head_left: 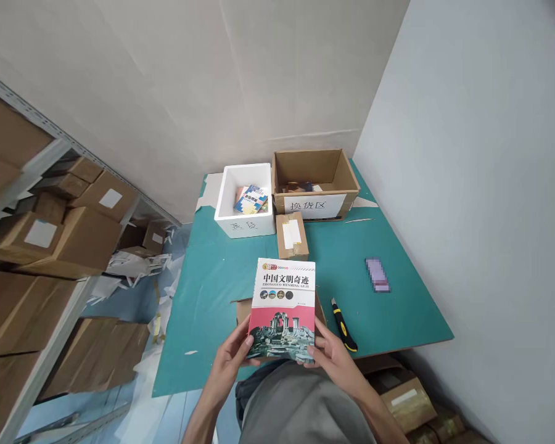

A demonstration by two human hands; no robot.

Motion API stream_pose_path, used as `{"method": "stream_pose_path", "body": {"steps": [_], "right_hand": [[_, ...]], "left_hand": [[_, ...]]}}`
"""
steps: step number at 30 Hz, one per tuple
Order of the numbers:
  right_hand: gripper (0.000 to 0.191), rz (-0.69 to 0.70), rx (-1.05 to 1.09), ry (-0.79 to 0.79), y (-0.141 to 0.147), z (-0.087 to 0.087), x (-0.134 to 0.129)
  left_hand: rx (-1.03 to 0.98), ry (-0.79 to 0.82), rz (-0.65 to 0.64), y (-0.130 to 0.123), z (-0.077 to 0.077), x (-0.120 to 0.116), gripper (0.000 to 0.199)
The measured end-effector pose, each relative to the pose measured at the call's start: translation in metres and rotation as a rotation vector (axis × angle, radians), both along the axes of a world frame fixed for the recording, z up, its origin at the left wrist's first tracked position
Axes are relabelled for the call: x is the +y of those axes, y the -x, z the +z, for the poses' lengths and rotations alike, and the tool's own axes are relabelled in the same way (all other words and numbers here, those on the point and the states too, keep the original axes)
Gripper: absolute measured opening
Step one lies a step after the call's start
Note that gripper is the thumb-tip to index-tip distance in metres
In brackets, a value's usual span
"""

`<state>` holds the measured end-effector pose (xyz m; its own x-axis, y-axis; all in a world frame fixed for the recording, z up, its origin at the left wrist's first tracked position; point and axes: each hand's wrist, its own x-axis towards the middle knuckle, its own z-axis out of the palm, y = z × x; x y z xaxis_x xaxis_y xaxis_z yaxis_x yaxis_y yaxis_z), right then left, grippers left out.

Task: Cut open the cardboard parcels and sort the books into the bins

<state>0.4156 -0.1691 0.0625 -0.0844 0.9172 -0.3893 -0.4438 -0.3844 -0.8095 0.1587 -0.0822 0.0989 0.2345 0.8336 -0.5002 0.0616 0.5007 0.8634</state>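
Observation:
A book with a white and red cover and a picture of stone ruins is held up, front cover facing me. My left hand grips its lower left edge, thumb on the cover. At the lower right edge my right hand grips it the same way. Behind and below the book, an opened cardboard box shows only its edges; its inside is hidden. To the right of the book a black and yellow utility knife lies on the green table top.
Behind the book stands a small taped carton. Farther back are a white foam box with booklets inside and a labelled cardboard box with several items. A pixelated flat object lies at right. Shelves of cartons stand left.

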Motion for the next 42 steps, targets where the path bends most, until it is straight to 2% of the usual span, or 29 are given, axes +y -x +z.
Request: {"method": "stream_pose_path", "body": {"steps": [3, 5, 8, 12, 14, 16, 18, 19, 21, 23, 25, 27, 28, 31, 35, 37, 39, 42], "right_hand": [[0.092, -0.011, -0.045, -0.07, -0.016, 0.009, 0.02], [0.086, -0.025, -0.12, -0.157, -0.032, 0.021, 0.042], [0.088, -0.089, -0.249, -0.253, -0.059, 0.051, 0.091], [0.086, -0.327, -0.301, -0.398, -0.095, 0.104, 0.18], [0.084, -0.452, -0.274, -0.472, -0.11, 0.119, 0.223], [0.084, -0.555, -0.239, -0.482, -0.121, 0.119, 0.252], [0.078, -0.611, -0.224, -0.442, -0.128, 0.103, 0.257], [0.073, -0.6, -0.226, -0.419, -0.128, 0.09, 0.249], [0.063, -0.519, -0.249, -0.361, -0.124, 0.06, 0.218], [0.057, -0.443, -0.303, -0.263, -0.113, 0.03, 0.175], [0.053, -0.423, -0.369, -0.16, -0.099, 0.004, 0.13], [0.05, -0.394, -0.444, -0.086, -0.086, -0.014, 0.093], [0.049, -0.364, -0.488, -0.067, -0.079, -0.02, 0.079], [0.041, -0.234, -0.649, -0.061, -0.059, -0.033, 0.055], [0.028, -0.032, -0.871, -0.117, -0.035, -0.036, 0.051], [0.025, 0.064, -0.965, -0.15, -0.025, -0.033, 0.053], [0.029, 0.142, -1.038, -0.172, -0.019, -0.027, 0.054], [0.054, 0.228, -1.107, -0.189, -0.014, -0.019, 0.049]], "left_hand": [[-0.03, -0.053, -0.009, -0.014, 0.01, 0.018, 0.072], [-0.077, -0.133, -0.038, -0.027, 0.022, 0.042, 0.071], [-0.161, -0.31, -0.1, -0.056, 0.049, 0.098, 0.072], [-0.314, -0.576, -0.111, -0.109, 0.101, 0.188, 0.068], [-0.333, -0.695, 0.008, -0.134, 0.123, 0.217, 0.061], [-0.277, -0.778, 0.134, -0.149, 0.133, 0.224, 0.057], [-0.231, -0.812, 0.129, -0.148, 0.124, 0.207, 0.053], [-0.204, -0.812, 0.093, -0.14, 0.113, 0.193, 0.05], [-0.112, -0.766, 0.051, -0.115, 0.078, 0.158, 0.046], [0.006, -0.617, 0.038, -0.082, 0.032, 0.121, 0.045], [0.083, -0.46, 0.049, -0.053, -0.013, 0.086, 0.045], [0.123, -0.361, 0.038, -0.033, -0.045, 0.054, 0.047], [0.143, -0.332, 0.017, -0.026, -0.055, 0.04, 0.047], [0.327, -0.363, -0.067, -0.023, -0.064, 0.015, 0.043], [0.833, -0.517, -0.23, -0.037, -0.061, 0.017, 0.059], [0.961, -0.536, -0.35, -0.043, -0.061, 0.023, 0.041], [0.962, -0.559, -0.405, -0.046, -0.059, 0.025, 0.026], [0.794, -0.644, -0.314, -0.041, -0.042, 0.019, 0.024]]}}
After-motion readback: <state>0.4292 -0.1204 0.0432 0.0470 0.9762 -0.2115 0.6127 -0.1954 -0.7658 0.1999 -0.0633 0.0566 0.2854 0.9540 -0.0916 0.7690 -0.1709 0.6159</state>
